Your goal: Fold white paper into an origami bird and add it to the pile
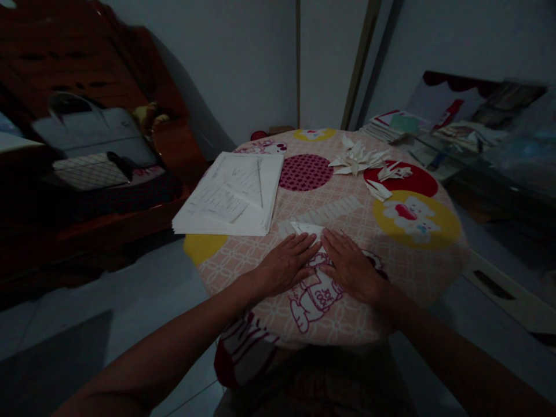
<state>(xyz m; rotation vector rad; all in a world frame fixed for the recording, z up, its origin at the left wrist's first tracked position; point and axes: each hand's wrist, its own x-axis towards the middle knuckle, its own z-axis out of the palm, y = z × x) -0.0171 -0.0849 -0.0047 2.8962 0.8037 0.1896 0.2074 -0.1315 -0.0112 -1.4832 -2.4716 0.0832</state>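
Observation:
A small folded piece of white paper lies on the round table near its middle, partly hidden under my fingertips. My left hand rests flat with its fingers stretched over the paper's left side. From the right, my right hand presses flat on the paper's other side, thumb out toward the left hand. Left of them sits a stack of printed sheets, with a folded triangular sheet on top. Several folded paper pieces are piled farther back on the right, beside a smaller folded paper shape.
A patterned tablecloth covers the table. On the left, a wooden bench holds a grey handbag and a checked pouch. Papers and booklets lie on a glass-topped stand beyond the table's right edge.

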